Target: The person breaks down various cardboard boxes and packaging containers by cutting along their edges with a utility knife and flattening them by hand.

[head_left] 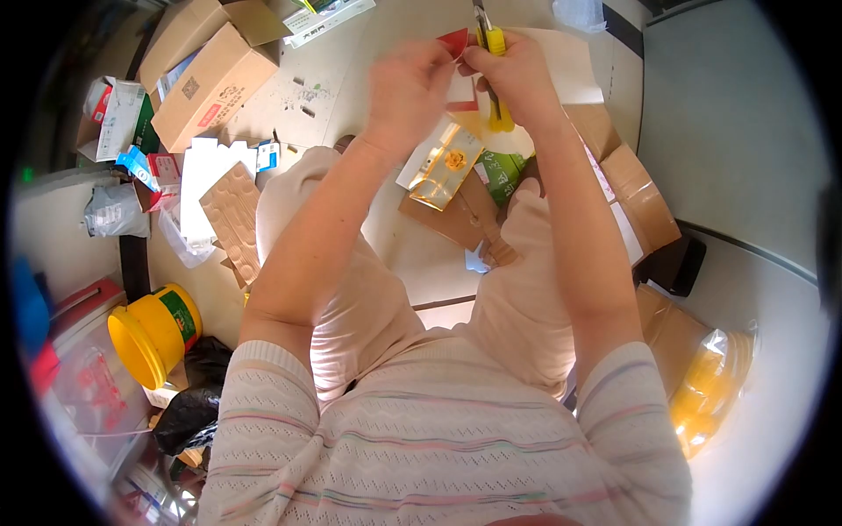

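My right hand (517, 77) is closed around a yellow box cutter (495, 40), its metal blade pointing away from me. Close beside it, my left hand (408, 88), slightly blurred, pinches a small red piece of card or paper (454, 41). The fingertips of both hands nearly meet at that piece. Below the hands, a gold-and-white package (448, 165) with a flower print lies on flattened brown cardboard (460, 212). A green printed packet (503, 175) is next to it, and a pale cardboard sheet (561, 63) lies behind my right hand.
Cardboard boxes (210, 92) stand at the upper left, with white card pieces (200, 188) and a moulded brown tray (232, 215) below. A yellow bucket (156, 336) and black plastic bag (195, 403) sit lower left. Folded cardboard (645, 197) leans near a grey panel (737, 123) at right.
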Demonstrator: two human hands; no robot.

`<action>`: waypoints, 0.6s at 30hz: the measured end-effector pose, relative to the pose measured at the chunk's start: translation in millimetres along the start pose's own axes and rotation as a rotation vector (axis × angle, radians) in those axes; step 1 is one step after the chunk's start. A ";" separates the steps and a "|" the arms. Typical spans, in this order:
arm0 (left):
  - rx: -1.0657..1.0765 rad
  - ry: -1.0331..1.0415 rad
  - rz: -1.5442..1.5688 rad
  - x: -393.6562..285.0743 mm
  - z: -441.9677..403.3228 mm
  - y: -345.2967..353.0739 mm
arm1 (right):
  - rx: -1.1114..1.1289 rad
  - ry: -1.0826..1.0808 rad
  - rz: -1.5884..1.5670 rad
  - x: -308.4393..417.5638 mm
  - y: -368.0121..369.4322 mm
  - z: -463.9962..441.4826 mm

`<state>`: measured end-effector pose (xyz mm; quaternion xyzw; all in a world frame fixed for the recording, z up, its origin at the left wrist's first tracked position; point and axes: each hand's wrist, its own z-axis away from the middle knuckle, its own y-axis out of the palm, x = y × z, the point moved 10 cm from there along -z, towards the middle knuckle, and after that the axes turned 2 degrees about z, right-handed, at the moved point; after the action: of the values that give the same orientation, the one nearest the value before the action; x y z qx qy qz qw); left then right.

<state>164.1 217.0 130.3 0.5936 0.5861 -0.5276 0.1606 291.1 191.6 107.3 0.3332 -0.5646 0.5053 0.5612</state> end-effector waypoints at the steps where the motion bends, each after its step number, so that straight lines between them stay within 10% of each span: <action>1: -0.011 0.033 -0.013 -5.8 -0.7 -1.7 | -0.002 0.011 -0.004 -0.6 0.4 0.4; 10: -0.087 -0.335 0.384 34.5 -0.7 -1.3 | -0.155 -0.106 0.089 -0.5 -5.2 -1.4; 18: 0.056 -0.182 0.028 14.5 -8.7 5.2 | -0.147 -0.279 0.365 11.1 2.3 4.7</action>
<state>168.9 230.3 119.6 0.5556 0.5458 -0.5932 0.2035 285.9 189.9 118.3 0.2505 -0.7228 0.5051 0.3996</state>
